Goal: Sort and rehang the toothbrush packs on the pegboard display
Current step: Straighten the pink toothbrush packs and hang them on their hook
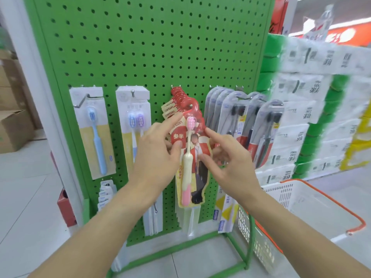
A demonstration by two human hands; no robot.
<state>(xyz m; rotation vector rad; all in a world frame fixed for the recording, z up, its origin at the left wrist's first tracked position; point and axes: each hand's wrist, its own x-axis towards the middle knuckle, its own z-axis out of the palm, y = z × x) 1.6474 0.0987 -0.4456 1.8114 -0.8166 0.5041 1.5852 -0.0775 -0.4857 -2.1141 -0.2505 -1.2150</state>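
A green pegboard (140, 47) carries rows of toothbrush packs on hooks. On the middle hook hangs a stack of red packs; the front red pack (197, 149) shows a cream and pink brush. My left hand (154, 155) pinches its left edge between thumb and index finger. At the pack's right edge is my right hand (230, 163), with the index finger stretched to the edge, the thumb on the front and the other fingers curled behind. A single blue brush pack (94, 133) and a twin pack (134, 109) hang to the left, and grey packs with dark brushes (241, 121) to the right.
A white basket with an orange handle (301, 197) stands at the lower right beside the display's green frame. Stacked tissue packs (311, 117) fill the right side. Cardboard boxes (14, 127) sit at the far left. More white packs (105, 195) hang on the lower row.
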